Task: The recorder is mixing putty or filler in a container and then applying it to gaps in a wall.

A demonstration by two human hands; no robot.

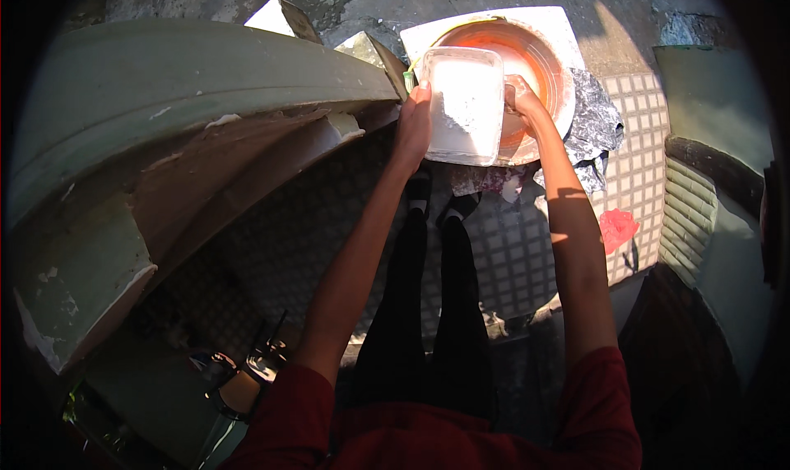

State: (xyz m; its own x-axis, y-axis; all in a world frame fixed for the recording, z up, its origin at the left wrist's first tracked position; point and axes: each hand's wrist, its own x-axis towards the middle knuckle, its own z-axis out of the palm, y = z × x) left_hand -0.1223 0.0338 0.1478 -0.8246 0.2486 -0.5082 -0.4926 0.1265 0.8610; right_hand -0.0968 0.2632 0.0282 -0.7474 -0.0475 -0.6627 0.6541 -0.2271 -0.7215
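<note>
And there it is at 1 o'clock in the view, the rectangular clear plastic container (465, 108), bright white inside, with a hard shadow cutting across its lower right! The left hand (414, 133) has it by the 9 o'clock edge, thumb laid along the rim. Over at the container's 3 o'clock edge, the right hand (521, 100) is curled right up against it; whether those fingers actually grip, I cannot tell. Behind, partly covered, sits the round orange basin (553, 59), sunlit on a white slab (564, 26). Round at the basin's 4 o'clock, here's a crumpled black-and-white cloth (597, 116)! A red plastic bag (617, 229) lies on the checkered tile floor (642, 116) at the view's 3 o'clock, and dark shoes (463, 204) stand just below the container.
</note>
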